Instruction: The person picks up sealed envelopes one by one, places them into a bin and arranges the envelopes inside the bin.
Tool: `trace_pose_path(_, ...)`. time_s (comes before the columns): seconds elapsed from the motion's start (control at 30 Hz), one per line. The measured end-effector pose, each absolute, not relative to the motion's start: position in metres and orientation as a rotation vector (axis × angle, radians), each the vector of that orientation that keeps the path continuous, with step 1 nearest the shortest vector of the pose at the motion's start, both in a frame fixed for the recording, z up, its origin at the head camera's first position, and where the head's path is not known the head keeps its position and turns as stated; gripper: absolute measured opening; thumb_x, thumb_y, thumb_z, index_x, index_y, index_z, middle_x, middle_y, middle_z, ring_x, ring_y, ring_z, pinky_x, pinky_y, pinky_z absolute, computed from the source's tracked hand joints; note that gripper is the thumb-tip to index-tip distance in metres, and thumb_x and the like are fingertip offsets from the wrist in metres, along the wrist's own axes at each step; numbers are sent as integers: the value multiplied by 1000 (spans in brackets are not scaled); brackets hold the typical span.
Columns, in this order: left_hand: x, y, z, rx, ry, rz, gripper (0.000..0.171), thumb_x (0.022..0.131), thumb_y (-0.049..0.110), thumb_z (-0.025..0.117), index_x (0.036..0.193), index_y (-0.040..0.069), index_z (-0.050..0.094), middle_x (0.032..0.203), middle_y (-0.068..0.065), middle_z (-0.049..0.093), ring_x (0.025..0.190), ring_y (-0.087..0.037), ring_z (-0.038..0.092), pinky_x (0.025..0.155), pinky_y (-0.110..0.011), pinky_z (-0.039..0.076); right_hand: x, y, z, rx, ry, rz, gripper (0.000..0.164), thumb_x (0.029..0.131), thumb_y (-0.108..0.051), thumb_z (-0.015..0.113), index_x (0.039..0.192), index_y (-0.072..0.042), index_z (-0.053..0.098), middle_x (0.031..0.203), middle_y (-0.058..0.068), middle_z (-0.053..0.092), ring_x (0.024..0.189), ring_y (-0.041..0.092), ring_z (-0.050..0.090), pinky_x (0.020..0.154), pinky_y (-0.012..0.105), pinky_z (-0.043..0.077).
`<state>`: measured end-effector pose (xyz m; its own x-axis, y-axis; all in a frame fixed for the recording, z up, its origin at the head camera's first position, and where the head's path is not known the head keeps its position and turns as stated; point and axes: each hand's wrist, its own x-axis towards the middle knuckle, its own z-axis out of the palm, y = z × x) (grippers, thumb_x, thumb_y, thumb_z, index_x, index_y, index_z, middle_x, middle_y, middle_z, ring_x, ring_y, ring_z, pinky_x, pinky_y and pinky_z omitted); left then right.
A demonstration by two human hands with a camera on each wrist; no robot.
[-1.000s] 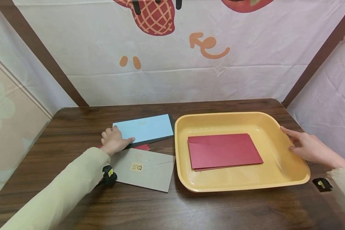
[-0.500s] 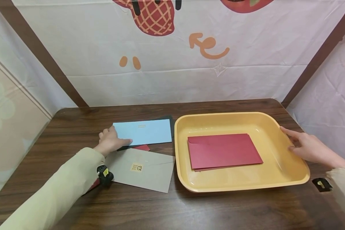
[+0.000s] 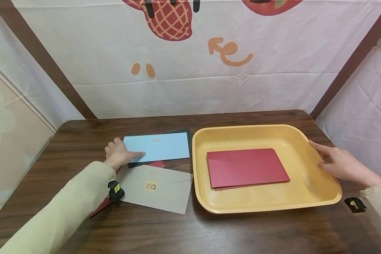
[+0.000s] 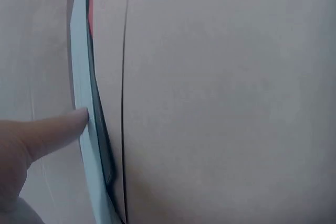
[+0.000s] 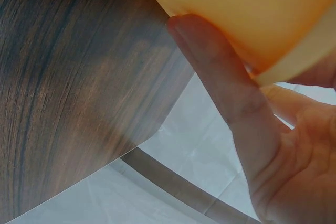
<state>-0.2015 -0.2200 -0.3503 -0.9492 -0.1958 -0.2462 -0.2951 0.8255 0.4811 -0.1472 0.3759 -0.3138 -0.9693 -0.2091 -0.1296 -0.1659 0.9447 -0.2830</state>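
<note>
My left hand [image 3: 119,153] holds the left end of a light blue envelope [image 3: 165,146], thumb on top and other fingers at its far left edge. In the left wrist view, the thumb [image 4: 58,132] touches this envelope's edge. Below it lie a dark envelope [image 3: 138,164] and a red corner [image 3: 157,164]. A grey envelope [image 3: 171,197] with a small sticker is nearer the front. On the right, my right hand [image 3: 346,164] pinches the rim of a yellow tray [image 3: 304,187]. The right wrist view has its thumb [image 5: 220,77] against the tray wall.
Stacked red envelopes [image 3: 247,167] lie inside the tray. Another red envelope [image 3: 99,209] pokes out beneath my left forearm. The wooden table [image 3: 225,233] ends at a printed cloth [image 3: 193,95] behind it.
The light blue envelope has turned level and shifted slightly left and toward me with my left hand. More red envelope shows beside that forearm. My right hand and the tray stay put.
</note>
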Motion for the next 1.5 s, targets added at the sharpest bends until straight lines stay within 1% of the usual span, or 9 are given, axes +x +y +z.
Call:
trace_pose_path(0.13,-201,-220,-347,-411,2824,852,97,82,35,72,139,-19,16,130,-43,25,117,-51,24,98,-63,30,-147,375,-314,-286,2946,-407,70,82,-3,60,143,9,30,93,22,65,53,12,42,51,26,34)
trace_pose_path(0.37,-198,-221,-342,-455,2801,996,79,92,22,59,146,-11,11,134,-41,22,112,-49,38,99,-62,37,-146,376,-314,-285,2944,-409,70,82,-3,61,144,9,29,94,24,65,52,13,42,51,26,34)
trace_pose_path(0.47,-198,-223,-340,-445,2786,1021,69,95,17,51,145,-12,14,138,-41,23,118,-48,35,103,-61,34,-146,376,-314,-284,2943,-411,70,83,-3,60,144,9,29,95,25,65,52,13,42,51,26,35)
trace_pose_path(0.6,-196,-228,-335,-392,2758,1033,63,94,11,41,145,-14,13,143,-40,23,124,-47,32,106,-60,32,-146,375,-315,-282,2943,-408,69,82,-3,60,144,9,29,94,23,64,51,12,41,51,26,34)
trace_pose_path(0.8,-194,-232,-327,-382,2676,1154,61,94,7,31,148,-9,8,147,-38,18,130,-49,28,107,-60,29,-146,377,-316,-284,2943,-410,69,83,-3,59,144,9,29,95,26,64,52,13,41,51,26,34)
trace_pose_path(0.93,-193,-234,-322,-404,2655,1274,62,93,5,27,150,-6,5,145,-39,20,128,-49,31,106,-60,31,-145,376,-316,-297,2949,-415,69,83,-2,60,144,9,30,95,25,65,50,10,39,50,25,33)
trace_pose_path(1.17,-191,-240,-306,-405,2639,1463,65,90,0,23,150,-5,1,146,-39,16,129,-48,27,106,-63,28,-146,375,-314,-289,2957,-408,69,82,-3,60,143,9,31,89,17,62,49,11,37,50,25,32)
trace_pose_path(1.37,-189,-240,-294,-381,2596,1529,69,87,-3,23,151,-1,-3,148,-38,14,132,-48,25,108,-63,24,-147,375,-314,-279,2951,-408,69,82,-4,60,143,9,31,88,17,62,49,12,38,49,26,33)
trace_pose_path(1.5,-185,-235,-291,-341,2544,1546,67,90,1,21,152,0,-6,152,-35,5,134,-47,20,109,-63,21,-148,376,-314,-289,2952,-408,69,82,-4,61,143,9,31,88,16,62,50,12,38,50,26,33)
